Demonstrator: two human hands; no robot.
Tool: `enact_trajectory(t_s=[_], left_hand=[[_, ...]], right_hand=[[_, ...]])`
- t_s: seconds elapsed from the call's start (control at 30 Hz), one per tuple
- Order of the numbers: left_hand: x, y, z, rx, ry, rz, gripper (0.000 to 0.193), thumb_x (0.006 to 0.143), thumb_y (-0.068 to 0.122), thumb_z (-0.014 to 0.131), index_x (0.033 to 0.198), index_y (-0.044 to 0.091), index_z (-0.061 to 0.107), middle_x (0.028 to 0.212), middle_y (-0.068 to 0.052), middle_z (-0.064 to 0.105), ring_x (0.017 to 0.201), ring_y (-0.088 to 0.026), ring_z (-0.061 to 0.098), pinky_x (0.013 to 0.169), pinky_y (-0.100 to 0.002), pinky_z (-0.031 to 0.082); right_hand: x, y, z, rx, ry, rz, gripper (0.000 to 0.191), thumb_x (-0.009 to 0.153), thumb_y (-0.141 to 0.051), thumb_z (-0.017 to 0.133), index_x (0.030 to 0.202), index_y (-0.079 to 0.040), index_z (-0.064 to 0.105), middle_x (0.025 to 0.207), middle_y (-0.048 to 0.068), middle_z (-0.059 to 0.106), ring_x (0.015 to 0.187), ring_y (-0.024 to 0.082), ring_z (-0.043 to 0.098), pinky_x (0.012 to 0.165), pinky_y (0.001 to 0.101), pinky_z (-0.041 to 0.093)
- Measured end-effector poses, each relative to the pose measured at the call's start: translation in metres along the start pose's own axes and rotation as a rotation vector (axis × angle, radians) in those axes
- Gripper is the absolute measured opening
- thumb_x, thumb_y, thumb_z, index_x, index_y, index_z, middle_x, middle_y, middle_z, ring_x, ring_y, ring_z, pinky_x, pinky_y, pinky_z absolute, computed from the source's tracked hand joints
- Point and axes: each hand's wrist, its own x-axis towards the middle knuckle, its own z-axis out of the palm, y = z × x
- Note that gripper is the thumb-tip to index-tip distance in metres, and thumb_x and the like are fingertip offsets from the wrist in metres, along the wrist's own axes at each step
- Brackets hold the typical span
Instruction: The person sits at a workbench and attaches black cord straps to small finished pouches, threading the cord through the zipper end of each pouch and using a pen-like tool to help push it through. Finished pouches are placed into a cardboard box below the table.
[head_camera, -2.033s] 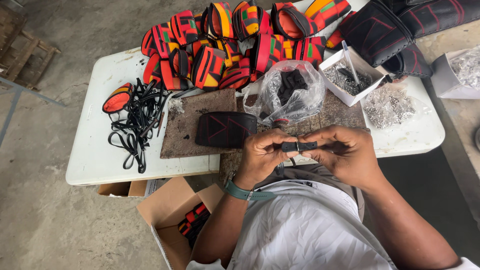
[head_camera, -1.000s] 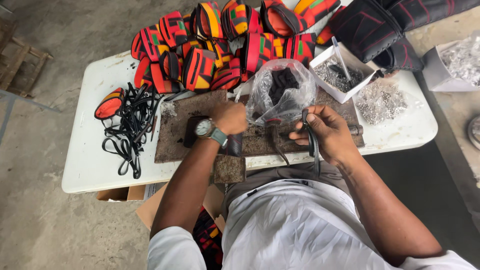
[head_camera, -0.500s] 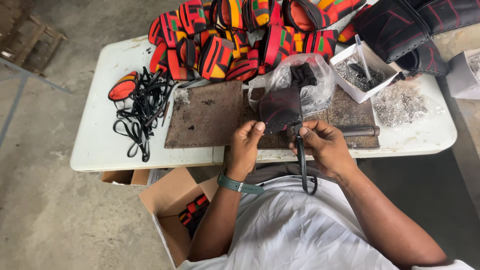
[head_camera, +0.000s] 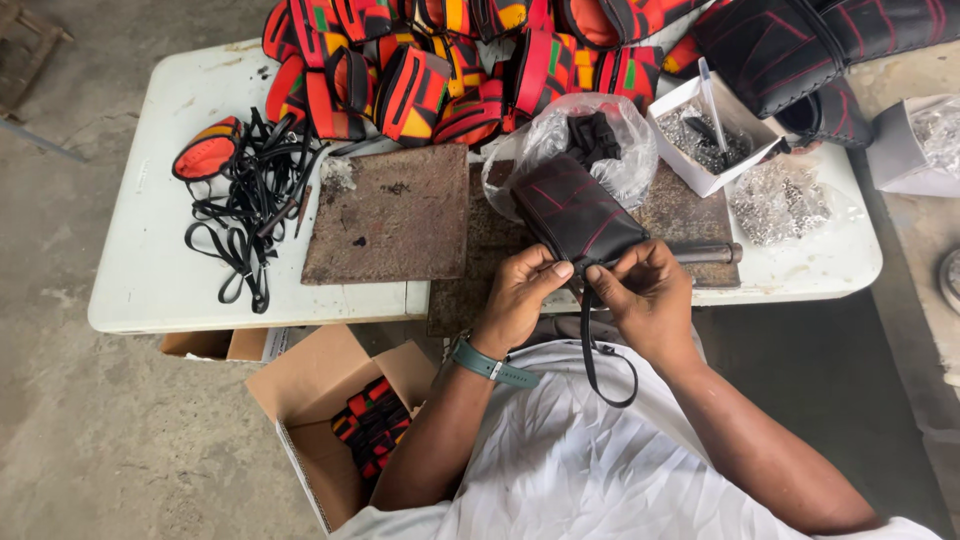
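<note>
A black pouch with red stitching (head_camera: 577, 213) lies tilted over the near edge of the white table (head_camera: 150, 280). My left hand (head_camera: 520, 290), with a green watch on the wrist, pinches the pouch's near corner. My right hand (head_camera: 645, 290) pinches the same corner from the right, fingertips almost touching the left. A black strap (head_camera: 592, 360) hangs from that corner in a loop over my lap.
A rusty metal plate (head_camera: 390, 213) lies left of the pouch. Several red, orange and black pouches (head_camera: 420, 70) are piled at the back. Black straps (head_camera: 250, 200) lie at left. A clear plastic bag (head_camera: 620, 150), a white box of metal parts (head_camera: 700, 135) and loose metal rings (head_camera: 780, 200) sit at right. An open cardboard box (head_camera: 330, 420) stands on the floor.
My left hand reached to the plate, took the black pouch and brought it to the table's near edge. Both hands now pinch its corner, with the strap hanging from it.
</note>
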Motion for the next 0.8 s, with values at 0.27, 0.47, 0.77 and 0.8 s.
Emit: enact_trajectory(t_s=[0.27,0.47,0.77,0.8], left_hand=[[0.0,-0.01,0.005,0.148,0.101,0.084,0.017,0.1,0.009,0.07,0.113,-0.002,0.07,0.1,-0.002,0.072,0.089,-0.007,0.064,0.079,-0.025,0.055],[0.007,-0.005,-0.002,0.127,0.15,0.141,0.017,0.099,0.007,0.069,0.113,-0.001,0.07,0.105,-0.002,0.073,0.092,-0.006,0.065,0.084,-0.024,0.054],[0.022,0.014,-0.008,0.553,-0.006,0.021,0.017,0.093,0.012,0.079,0.103,-0.003,0.076,0.09,-0.003,0.072,0.083,-0.006,0.062,0.073,-0.026,0.053],[0.024,0.015,-0.009,0.705,0.001,0.023,0.017,0.093,0.012,0.081,0.099,-0.003,0.078,0.085,-0.004,0.072,0.079,-0.006,0.059,0.069,-0.027,0.052]], right_hand=[[-0.001,-0.003,-0.002,0.029,-0.079,0.105,0.022,0.096,-0.003,0.073,0.101,-0.005,0.051,0.084,0.008,0.068,0.075,0.011,0.068,0.066,0.0249,0.057],[0.042,-0.054,-0.077,-0.186,-0.06,0.038,0.008,0.101,-0.01,0.067,0.103,-0.002,0.067,0.092,0.002,0.071,0.081,0.008,0.069,0.072,0.0255,0.059],[0.202,-0.035,-0.111,-1.772,-0.276,-0.342,0.016,0.094,-0.025,0.064,0.09,-0.019,0.079,0.101,0.001,0.074,0.102,0.027,0.07,0.071,0.0425,0.059],[0.207,-0.029,-0.107,-1.862,-0.336,-0.278,0.02,0.093,-0.025,0.06,0.091,-0.019,0.079,0.104,0.0,0.075,0.105,0.026,0.07,0.07,0.0421,0.06]])
